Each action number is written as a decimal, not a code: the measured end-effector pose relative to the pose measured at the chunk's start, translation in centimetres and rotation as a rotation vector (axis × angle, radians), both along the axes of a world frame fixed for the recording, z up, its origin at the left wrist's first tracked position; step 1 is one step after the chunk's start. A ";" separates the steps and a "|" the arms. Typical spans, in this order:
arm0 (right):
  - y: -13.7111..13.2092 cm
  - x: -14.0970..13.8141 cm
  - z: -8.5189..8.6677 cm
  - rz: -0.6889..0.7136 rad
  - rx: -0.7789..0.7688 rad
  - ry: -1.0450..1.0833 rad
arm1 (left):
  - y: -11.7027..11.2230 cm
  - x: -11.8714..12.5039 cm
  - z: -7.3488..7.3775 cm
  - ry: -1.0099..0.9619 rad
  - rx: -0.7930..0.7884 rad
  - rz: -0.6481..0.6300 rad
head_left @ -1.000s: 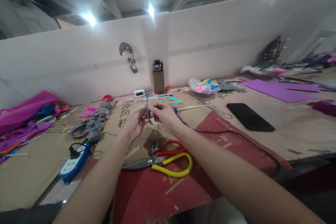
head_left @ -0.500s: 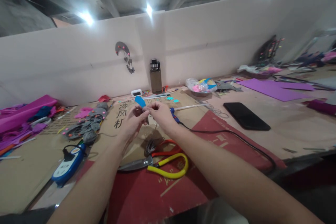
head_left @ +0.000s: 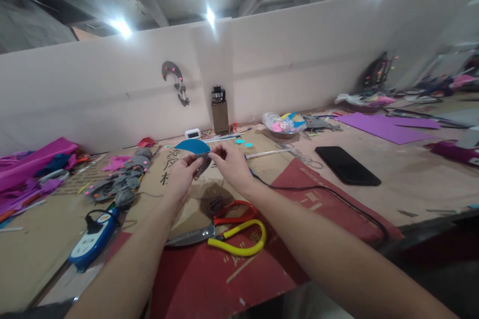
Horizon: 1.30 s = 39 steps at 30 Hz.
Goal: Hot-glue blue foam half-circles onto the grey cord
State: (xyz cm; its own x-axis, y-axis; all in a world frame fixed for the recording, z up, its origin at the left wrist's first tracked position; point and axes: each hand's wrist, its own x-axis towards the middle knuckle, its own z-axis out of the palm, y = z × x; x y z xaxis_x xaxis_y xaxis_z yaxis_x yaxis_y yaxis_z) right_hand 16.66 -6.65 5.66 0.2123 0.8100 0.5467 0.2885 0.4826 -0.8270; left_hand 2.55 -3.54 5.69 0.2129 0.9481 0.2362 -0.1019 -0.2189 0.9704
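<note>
Both my hands are raised over the cardboard-covered table and meet in the middle. My left hand (head_left: 182,177) and my right hand (head_left: 231,164) pinch a small blue half-round foam piece (head_left: 191,146) with a grey strip (head_left: 202,165) under it. The blue piece lies nearly flat, its broad face up. Below my hands sit a coil of grey wire (head_left: 216,205) and scissors (head_left: 217,232) with a red and a yellow handle.
A blue power strip (head_left: 92,238) lies at the left beside grey foam pieces (head_left: 123,182). A black phone (head_left: 347,172) and purple sheets (head_left: 385,126) lie at the right. A black cable (head_left: 329,197) crosses red paper. A bottle (head_left: 219,114) stands by the back wall.
The blue piece has turned from edge-on and upright to lying flat and wide between my fingers. My hands stay together in the same place.
</note>
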 end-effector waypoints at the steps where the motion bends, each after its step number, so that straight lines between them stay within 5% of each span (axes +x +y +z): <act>1: 0.0 0.1 0.0 -0.010 0.006 -0.005 | 0.0 -0.1 0.0 0.027 0.012 0.028; 7: 0.0 0.0 -0.1 -0.023 0.015 0.047 | -0.8 -0.2 0.9 0.095 0.013 0.083; 19: 0.4 0.4 -0.3 -0.037 -0.051 -0.062 | -0.9 0.2 0.9 -0.128 -0.159 -0.049; 32: 0.1 0.1 -0.2 -0.008 0.016 -0.094 | -1.4 0.1 1.6 -0.229 -0.109 0.084; 39: -0.2 0.3 0.1 -0.026 0.034 -0.062 | -1.6 0.2 1.6 -0.193 -0.094 0.057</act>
